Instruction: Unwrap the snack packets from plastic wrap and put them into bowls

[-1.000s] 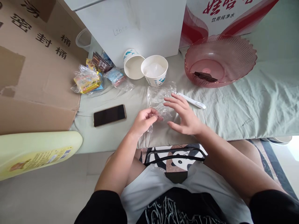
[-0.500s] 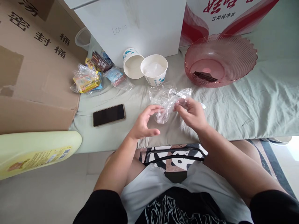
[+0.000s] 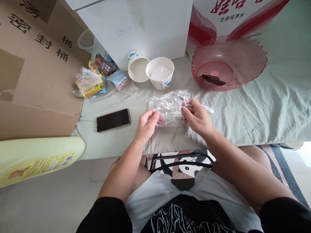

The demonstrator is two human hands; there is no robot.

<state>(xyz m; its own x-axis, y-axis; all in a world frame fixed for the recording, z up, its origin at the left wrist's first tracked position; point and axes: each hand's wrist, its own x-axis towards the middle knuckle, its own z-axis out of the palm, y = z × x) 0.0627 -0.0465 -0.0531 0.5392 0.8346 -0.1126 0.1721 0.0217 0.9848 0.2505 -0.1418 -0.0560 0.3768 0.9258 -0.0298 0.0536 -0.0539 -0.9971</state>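
A crinkled sheet of clear plastic film (image 3: 171, 105), perhaps a bag, is stretched between my two hands just above the cloth. My left hand (image 3: 147, 125) pinches its left edge between thumb and fingers. At the other side, my right hand (image 3: 195, 115) grips the film's right edge, fingertips showing through it. Behind the film stands an upright white paper bowl (image 3: 163, 84) with something clear and crumpled inside. A second paper bowl (image 3: 139, 68) lies on its side, its mouth facing me. Just past my right hand lies a small white object (image 3: 208, 109), partly hidden.
A pink ribbed plastic basin (image 3: 247, 61) holding dark brown pieces (image 3: 213, 80) sits at the back right. To the left are a phone (image 3: 113, 120), snack packets (image 3: 90, 82), a cardboard box (image 3: 48, 81) and a yellow bottle (image 3: 43, 158). White boxes (image 3: 155, 29) stand behind.
The bunched plastic has been spread out flat. My left hand has gone from open fingers to pinching its left edge; my right hand keeps its grip.
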